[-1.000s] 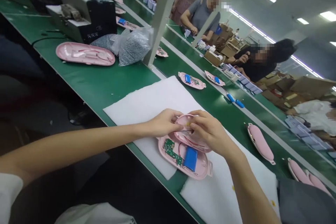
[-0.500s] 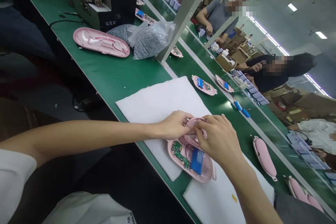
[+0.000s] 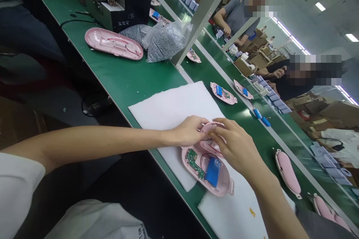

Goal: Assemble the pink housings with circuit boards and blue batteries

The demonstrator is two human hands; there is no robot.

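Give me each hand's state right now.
Left hand: closed, holding the pink plastic shell.
Right hand: closed, holding the pink plastic shell too.

The head view has swung left, so the green workbench (image 3: 157, 86) sits further right in the frame. Both hands have moved along with the upper pink shell (image 3: 211, 138), which now tilts more steeply and shows less of its inner face. The right hand's fingers (image 3: 221, 129) have closed over its top rim, and the left hand (image 3: 190, 131) sits closer against it.
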